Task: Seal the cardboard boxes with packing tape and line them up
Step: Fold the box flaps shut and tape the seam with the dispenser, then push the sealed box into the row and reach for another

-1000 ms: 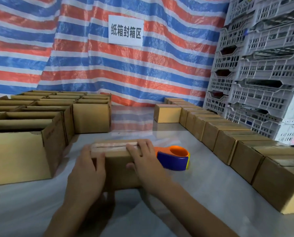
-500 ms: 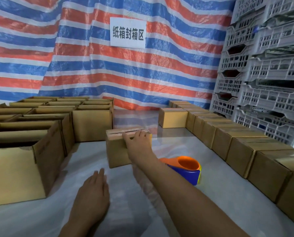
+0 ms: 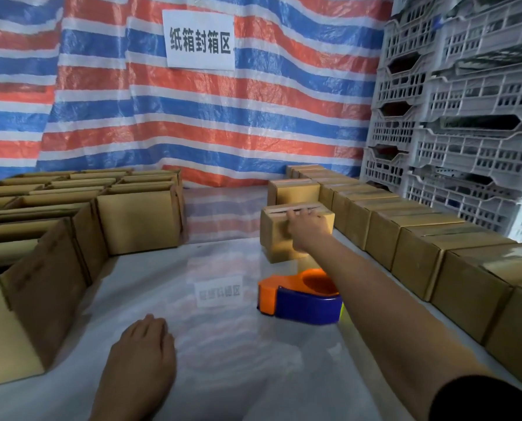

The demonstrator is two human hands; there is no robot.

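A small taped cardboard box (image 3: 276,241) stands far out on the table, just left of the row of sealed boxes (image 3: 411,235) and in front of another sealed box (image 3: 294,191). My right hand (image 3: 306,230) reaches out and holds it, palm on its near face and fingers hooked over the top edge. Flat on the table near me rests my left hand (image 3: 141,354), holding nothing. The orange and blue tape dispenser (image 3: 299,299) lies on the table under my right forearm.
Several open cardboard boxes (image 3: 138,217) fill the left side of the shiny table (image 3: 223,344). White plastic crates (image 3: 466,101) are stacked at the right. A striped tarp with a white sign (image 3: 200,39) hangs behind.
My right hand has carried the taped box away from me and to the right, up to the row of sealed boxes. My left hand let go of it and dropped flat on the table.
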